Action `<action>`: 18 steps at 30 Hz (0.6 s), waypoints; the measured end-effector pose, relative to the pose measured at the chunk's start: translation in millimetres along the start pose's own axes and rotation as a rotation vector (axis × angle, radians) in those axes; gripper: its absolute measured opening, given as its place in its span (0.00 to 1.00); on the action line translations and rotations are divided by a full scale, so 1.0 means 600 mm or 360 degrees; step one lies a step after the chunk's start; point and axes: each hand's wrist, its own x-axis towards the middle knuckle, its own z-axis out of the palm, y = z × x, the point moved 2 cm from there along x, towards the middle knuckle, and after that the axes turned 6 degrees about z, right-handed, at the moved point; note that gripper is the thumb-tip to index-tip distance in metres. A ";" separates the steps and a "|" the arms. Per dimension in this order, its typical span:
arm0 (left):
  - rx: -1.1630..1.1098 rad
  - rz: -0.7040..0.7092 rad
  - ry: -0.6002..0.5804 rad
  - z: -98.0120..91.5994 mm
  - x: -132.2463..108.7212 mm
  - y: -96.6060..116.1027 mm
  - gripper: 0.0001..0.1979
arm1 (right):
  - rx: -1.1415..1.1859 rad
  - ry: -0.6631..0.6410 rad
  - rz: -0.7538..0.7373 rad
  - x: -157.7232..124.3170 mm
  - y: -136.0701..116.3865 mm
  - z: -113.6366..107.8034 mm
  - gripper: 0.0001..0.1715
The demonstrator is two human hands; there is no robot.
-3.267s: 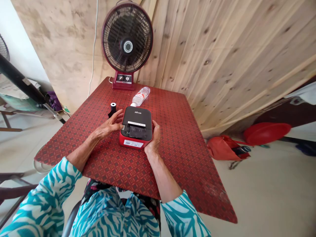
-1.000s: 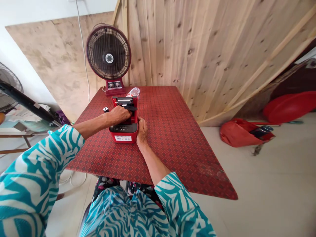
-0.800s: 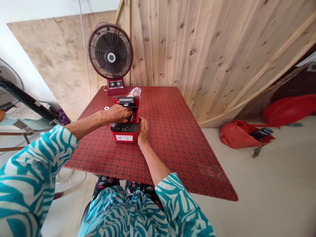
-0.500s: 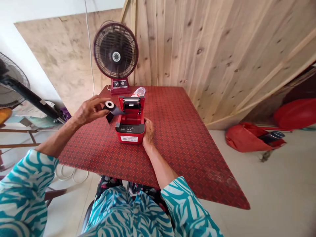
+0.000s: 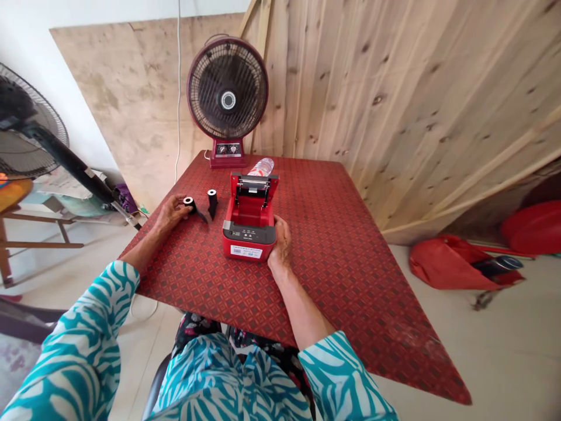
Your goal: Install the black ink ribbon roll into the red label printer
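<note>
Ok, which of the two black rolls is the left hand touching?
The outer roll, right at the left hand's fingers. The other roll stands apart, nearer the red printer, with no hand on it.

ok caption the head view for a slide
Left hand holds a black roll beside an upright one; right hand rests on an open red label printer.
</note>
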 end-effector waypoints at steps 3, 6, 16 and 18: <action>0.0153 0.0032 -0.0071 -0.007 0.000 0.002 0.37 | -0.0010 -0.0007 0.0010 0.001 0.002 0.000 0.29; 0.0485 0.0057 -0.0059 -0.024 0.005 0.024 0.36 | -0.0032 -0.0021 -0.0010 0.002 0.004 0.001 0.29; 0.1177 0.0310 -0.0371 0.021 0.099 0.098 0.23 | -0.0020 -0.0024 -0.0022 0.010 0.016 0.001 0.28; 0.1268 0.0276 -0.0495 0.043 0.117 0.096 0.26 | -0.0017 -0.0022 -0.0029 0.012 0.019 0.001 0.28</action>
